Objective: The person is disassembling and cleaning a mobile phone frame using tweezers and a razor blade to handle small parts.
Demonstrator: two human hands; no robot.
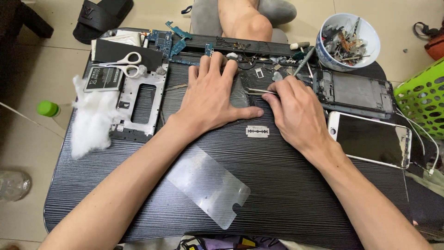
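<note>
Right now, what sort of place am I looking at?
Probably an informal phone-repair spot at home: a low black ridged table on tiled floor holds an opened dark phone chassis, blue circuit boards and a white bowl of small metal parts.

Count of items on the worktop [286, 194], head view.

Two hands: left [210, 95], right [296, 113]. One pair of tweezers [259, 91]. One razor blade [257, 132]. One clear screen protector [208, 185]. One pair of white-handled scissors [127, 64]. One phone battery [104, 78]. One wad of cotton wool [92, 118]. One white-fronted phone [370, 139]. Two stripped phone frames: one grey [138, 102], one dark [354, 92]. One bowl [365, 51] of small parts, too many to count. Blue circuit boards [162, 39], at least three. Off the worktop: one green basket [423, 95], one black slipper [99, 16].
</note>
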